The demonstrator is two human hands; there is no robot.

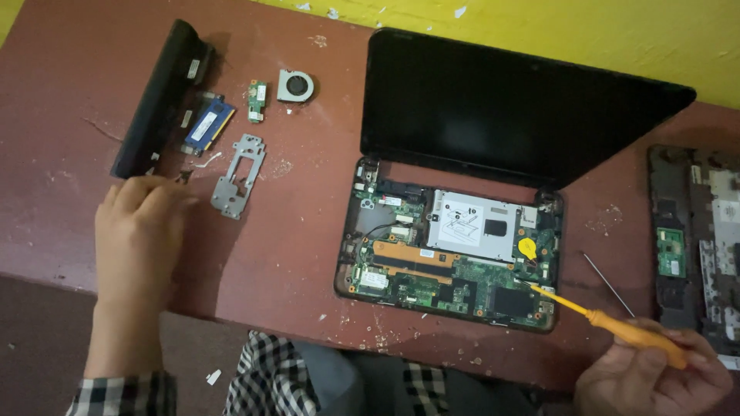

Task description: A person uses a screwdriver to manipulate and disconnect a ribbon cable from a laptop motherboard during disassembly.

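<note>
Nearest, the right hand clenches an orange screwdriver whose tip rests on the opened laptop's bare circuit board right of centre, where a slip could gouge components, while the left hand, loosely curled, holds nothing near small loose parts at far left.

Right hand holds an orange screwdriver, tip at the opened laptop; left hand rests on the bench near a metal bracket.
</note>
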